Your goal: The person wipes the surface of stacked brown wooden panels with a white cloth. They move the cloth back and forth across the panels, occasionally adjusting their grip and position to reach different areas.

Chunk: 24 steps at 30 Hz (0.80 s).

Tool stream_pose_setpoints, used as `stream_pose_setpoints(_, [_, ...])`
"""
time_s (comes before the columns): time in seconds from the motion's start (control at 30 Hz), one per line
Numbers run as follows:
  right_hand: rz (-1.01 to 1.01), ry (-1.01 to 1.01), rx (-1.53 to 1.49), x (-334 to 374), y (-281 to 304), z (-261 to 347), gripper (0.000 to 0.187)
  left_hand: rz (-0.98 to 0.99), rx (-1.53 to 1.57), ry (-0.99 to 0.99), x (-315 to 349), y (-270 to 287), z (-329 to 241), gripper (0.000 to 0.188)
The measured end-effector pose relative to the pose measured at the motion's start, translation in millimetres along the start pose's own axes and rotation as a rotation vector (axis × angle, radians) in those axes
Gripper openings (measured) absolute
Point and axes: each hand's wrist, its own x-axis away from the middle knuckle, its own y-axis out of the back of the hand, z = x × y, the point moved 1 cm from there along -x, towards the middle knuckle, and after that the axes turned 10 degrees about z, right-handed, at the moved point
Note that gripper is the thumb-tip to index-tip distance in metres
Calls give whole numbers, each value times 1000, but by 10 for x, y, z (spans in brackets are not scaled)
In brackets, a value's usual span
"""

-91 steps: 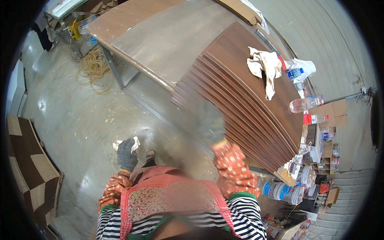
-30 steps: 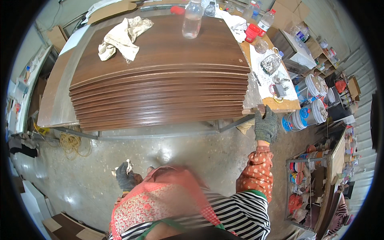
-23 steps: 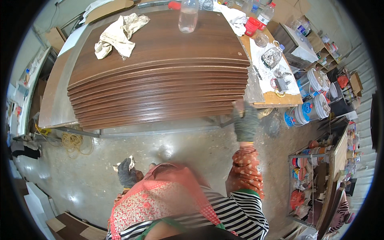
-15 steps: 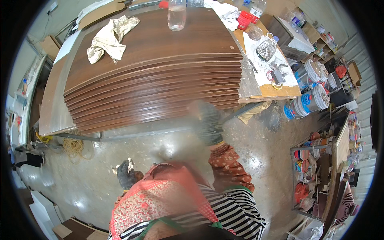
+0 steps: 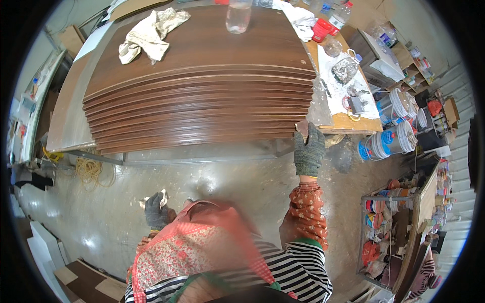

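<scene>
A stack of dark brown wooden panels (image 5: 202,108) lies on the table, their front edges stepped like stairs. My right hand (image 5: 309,154), in a dark grey knit glove, reaches to the stack's right front corner. Its fingers close on a small, flat brown piece (image 5: 302,130) resembling sandpaper, held at the panel edges. Low on the left, away from the stack, hangs my left hand (image 5: 156,213), gloved the same way. A crumpled white rag (image 5: 162,198) shows between its fingers. On the top panel lie a cream cloth (image 5: 151,38) and a clear bottle (image 5: 238,17) with some liquid.
At the right, a side table (image 5: 371,124) carries a red tub (image 5: 322,30), plastic bottles and a clear jug (image 5: 345,69). White buckets (image 5: 401,136) stand beyond it. A shelf (image 5: 389,202) with tape rolls is at the lower right. Coiled yellow rope (image 5: 90,170) lies on the floor at left.
My right hand has moved right, from in front of the panel edges to their right end; its earlier blur is gone. The left hand stays low, having shifted slightly left. The view has shifted a little.
</scene>
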Motion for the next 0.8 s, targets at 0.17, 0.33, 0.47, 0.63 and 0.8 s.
stream_pose_setpoints(0.17, [81, 398, 360, 79, -219, 588, 31, -23, 2, 64, 14, 11, -8, 42])
stream_pose_setpoints(0.33, [444, 297, 25, 349, -703, 1702, 25, -32, 40, 42, 118, -33, 29, 41])
stream_pose_setpoints(0.47, [217, 685, 117, 529, -810, 2332, 25, -41, 38, 26, 165, 39, 92, 43])
stream_pose_setpoints(0.63, [168, 780, -49, 157, -378, 1964, 32, -73, 79, 181, 297, 119, 98, 48])
stream_pose_setpoints(0.8, [342, 640, 182, -18, -231, 1461, 49, -48, 120, 295, 435, 28, 38, 52])
